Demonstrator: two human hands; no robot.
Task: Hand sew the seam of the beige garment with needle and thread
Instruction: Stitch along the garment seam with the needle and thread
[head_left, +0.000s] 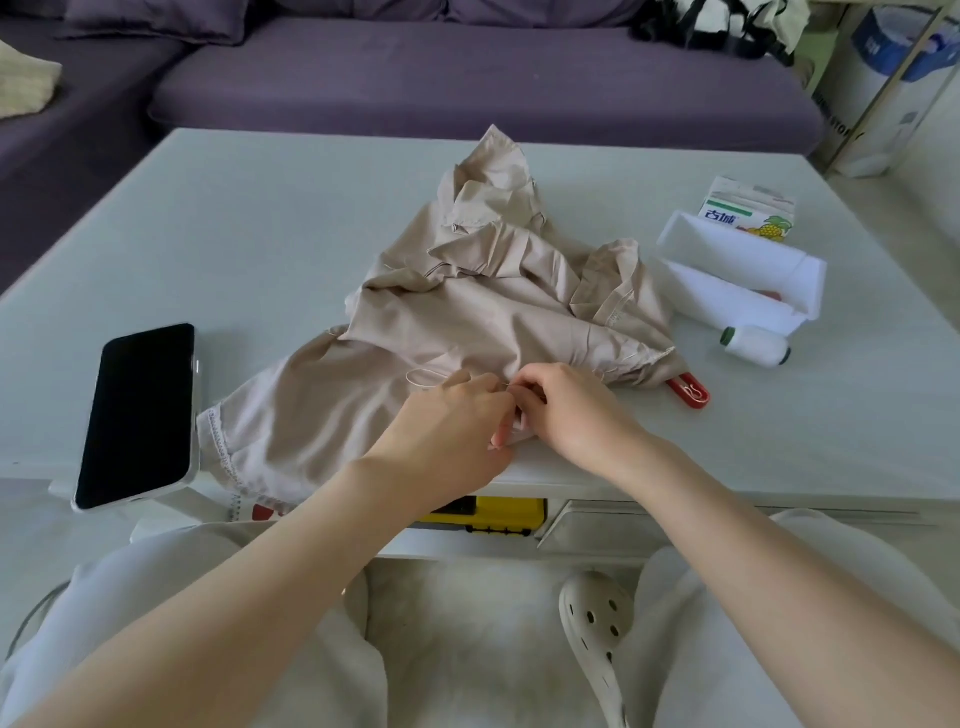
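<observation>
Left hand (457, 415) and right hand (566, 410) fingers pinch one fold of crumpled beige fabric garment (467, 312), probably tensioning seam for stitching.

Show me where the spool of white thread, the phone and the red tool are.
spool of white thread (756, 347), head view, middle of its white body.
phone (140, 415), head view, centre of its dark screen.
red tool (690, 388), head view, its visible red end.

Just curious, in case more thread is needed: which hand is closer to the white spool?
Right. The right hand, fingers curled on the beige garment, lies to the left of the white spool; the left hand is beside it, even farther left.
</observation>
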